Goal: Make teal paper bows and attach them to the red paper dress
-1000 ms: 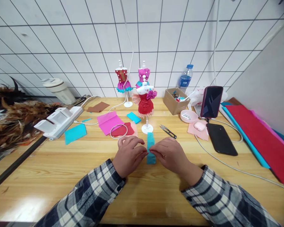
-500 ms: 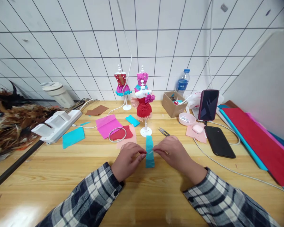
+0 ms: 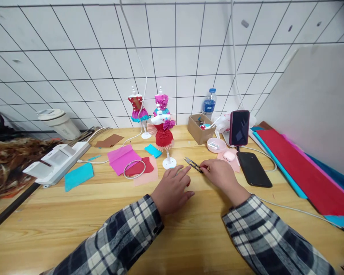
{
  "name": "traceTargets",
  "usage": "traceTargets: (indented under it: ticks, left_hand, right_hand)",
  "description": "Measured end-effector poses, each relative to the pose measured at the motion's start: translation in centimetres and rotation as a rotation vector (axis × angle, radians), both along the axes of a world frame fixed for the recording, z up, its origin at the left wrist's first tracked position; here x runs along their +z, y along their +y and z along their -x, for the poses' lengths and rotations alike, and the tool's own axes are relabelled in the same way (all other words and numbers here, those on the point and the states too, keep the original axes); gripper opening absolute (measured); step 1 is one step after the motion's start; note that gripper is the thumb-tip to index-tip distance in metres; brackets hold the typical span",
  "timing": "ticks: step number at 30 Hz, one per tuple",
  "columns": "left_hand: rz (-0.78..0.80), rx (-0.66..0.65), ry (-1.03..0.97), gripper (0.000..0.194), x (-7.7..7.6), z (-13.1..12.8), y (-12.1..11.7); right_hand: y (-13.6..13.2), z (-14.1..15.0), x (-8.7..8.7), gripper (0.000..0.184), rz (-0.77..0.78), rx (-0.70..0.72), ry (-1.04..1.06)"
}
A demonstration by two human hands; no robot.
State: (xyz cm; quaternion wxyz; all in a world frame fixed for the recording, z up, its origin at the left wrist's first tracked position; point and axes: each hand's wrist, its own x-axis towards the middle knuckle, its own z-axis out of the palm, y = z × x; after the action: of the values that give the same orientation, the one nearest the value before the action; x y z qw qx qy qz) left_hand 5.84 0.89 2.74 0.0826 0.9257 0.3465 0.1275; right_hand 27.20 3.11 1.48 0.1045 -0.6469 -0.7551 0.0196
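My right hand (image 3: 221, 176) pinches the dark handle end of small thread snips (image 3: 192, 164), whose pointed blades face left and lie at table level. To the left, my left hand (image 3: 173, 190) is palm down over the wood with its fingers apart and nothing visible in them. Just beyond it stands a small dress form (image 3: 164, 138) in a red dress with a magenta flower, on a white round base. No blue strip shows; whether it lies under my left hand I cannot tell.
Left are magenta paper (image 3: 124, 159), a white bracelet-like ring (image 3: 134, 169), blue paper (image 3: 79, 177) and a power strip (image 3: 57, 162). Two more dress forms stand behind. Right are a cardboard box (image 3: 201, 131), pink dish (image 3: 216, 145), black phone (image 3: 253, 169), cable and red sheets (image 3: 306, 168).
My hands have moved apart. The right has gone to the snips and taken their handle end; the left has opened and lies flatter. The blue strip has dropped out of sight. The view has shifted right.
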Motion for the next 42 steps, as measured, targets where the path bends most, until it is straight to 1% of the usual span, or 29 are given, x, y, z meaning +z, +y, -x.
traceTargets:
  ticks: [4,8,11,15,20,23,27,29,32,35,39,40,42]
  left_hand:
    - [-0.069,-0.053,0.057,0.027,-1.1,-2.5,0.7]
    - [-0.087,-0.063,0.095,0.028,-2.2,-3.7,1.0]
    - [-0.074,-0.055,0.096,0.026,-2.8,-3.9,1.2]
    - [-0.044,-0.047,0.068,0.020,-3.1,-3.5,1.7]
    - [-0.008,-0.052,0.043,0.015,-3.3,-3.1,1.9]
    - [0.003,-0.049,0.038,0.013,-3.3,-3.0,1.9]
    - [0.018,-0.053,0.039,0.012,-3.2,-2.9,1.9]
    - [0.027,-0.046,0.040,0.012,-3.3,-2.8,1.9]
    - [0.034,-0.032,0.043,0.013,-3.4,-2.7,1.9]
    - [0.025,-0.031,0.038,0.011,-3.3,-2.9,1.8]
    - [-0.022,-0.018,-0.029,0.007,-2.1,-2.5,1.8]
    - [-0.032,-0.008,-0.045,0.007,-1.7,-2.0,2.0]
    - [-0.036,0.006,-0.047,0.016,-0.9,-0.2,2.2]
  right_hand:
    - [0.1,-0.1,-0.2,0.021,0.028,-0.033,-0.008]
    - [0.3,-0.2,-0.4,0.019,0.044,-0.042,0.009]
    - [0.5,-0.3,-0.5,0.018,0.047,-0.032,0.018]
    - [0.6,-0.5,-0.6,0.019,0.053,-0.031,0.038]
    - [0.6,-1.0,-0.3,0.023,0.055,-0.078,0.079]
    - [0.6,-1.2,-0.2,0.023,0.068,-0.095,0.119]
    - [0.8,-1.1,-0.4,0.028,0.157,-0.102,0.230]
    - [1.0,-1.1,-0.6,0.027,0.176,-0.108,0.252]
    - [1.1,-1.2,-0.8,0.016,0.166,-0.120,0.239]
    - [1.1,-1.4,-0.6,0.017,0.130,-0.137,0.232]
    - [0.9,-1.5,0.0,0.023,0.054,-0.152,0.243]
    - [0.9,-1.6,0.1,0.024,0.029,-0.154,0.251]
    - [0.8,-1.5,0.3,0.025,-0.026,-0.144,0.282]
